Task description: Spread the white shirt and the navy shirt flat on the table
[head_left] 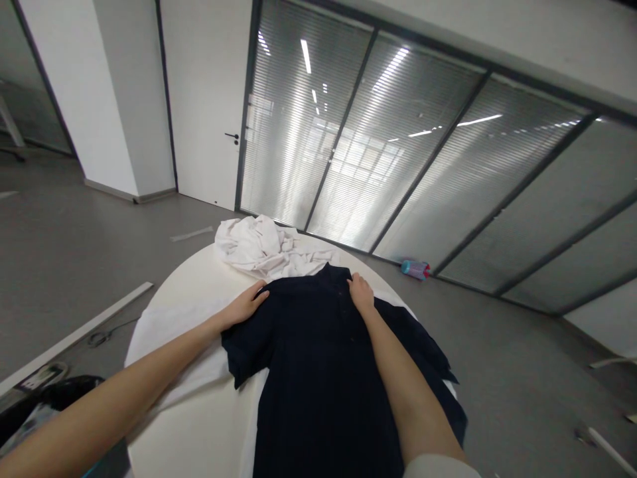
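A dark navy short-sleeved shirt (318, 385) with a buttoned neck lies spread over a round white table (209, 435), its collar toward the far side. My left hand (247, 305) pinches the shirt at its left shoulder, above the sleeve. Near the other side of the collar, the fingers of my right hand (361, 292) are closed on the fabric. My right forearm crosses over the shirt and hides part of it. Just beyond the collar sits a crumpled heap of white cloth (256, 245). More white cloth (172, 332) lies flat under the left sleeve.
A glass partition (348, 153) and a white door (206, 99) stand behind the table. On the grey floor are a blue and pink package (415, 269), a long white strip (79, 335) and a cable (99, 338). A black bag (74, 388) is at lower left.
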{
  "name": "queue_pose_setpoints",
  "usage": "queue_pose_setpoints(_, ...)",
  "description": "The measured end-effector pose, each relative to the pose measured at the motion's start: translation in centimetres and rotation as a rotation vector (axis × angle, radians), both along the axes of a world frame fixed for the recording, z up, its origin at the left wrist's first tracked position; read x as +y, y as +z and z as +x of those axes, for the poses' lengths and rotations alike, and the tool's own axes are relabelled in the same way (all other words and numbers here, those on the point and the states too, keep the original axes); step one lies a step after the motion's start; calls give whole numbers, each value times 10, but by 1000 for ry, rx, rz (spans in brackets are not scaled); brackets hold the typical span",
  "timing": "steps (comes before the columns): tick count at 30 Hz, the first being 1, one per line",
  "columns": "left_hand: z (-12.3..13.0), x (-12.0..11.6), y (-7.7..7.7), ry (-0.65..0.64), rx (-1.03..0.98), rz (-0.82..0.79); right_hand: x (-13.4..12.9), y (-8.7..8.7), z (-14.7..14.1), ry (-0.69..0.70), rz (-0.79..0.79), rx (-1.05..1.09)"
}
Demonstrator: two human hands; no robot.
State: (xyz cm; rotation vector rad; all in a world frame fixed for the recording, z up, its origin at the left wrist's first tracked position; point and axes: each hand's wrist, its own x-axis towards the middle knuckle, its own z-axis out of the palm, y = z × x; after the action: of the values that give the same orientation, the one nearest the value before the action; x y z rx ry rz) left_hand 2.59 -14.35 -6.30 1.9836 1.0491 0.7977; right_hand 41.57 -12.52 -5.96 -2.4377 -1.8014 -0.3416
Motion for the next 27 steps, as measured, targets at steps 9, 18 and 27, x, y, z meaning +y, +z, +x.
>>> queue_pose_setpoints(9,-57,-7,33,-180,208,-509,5,-4,1,-5,-13,-20)
queue_pose_setpoints(18,-79,7,36,-35,169,-344,5,-11,-7,-30,57,100)
queue_pose_setpoints(27,-81,7,32,-7,420,-173,-33,42,78,100,127,410)
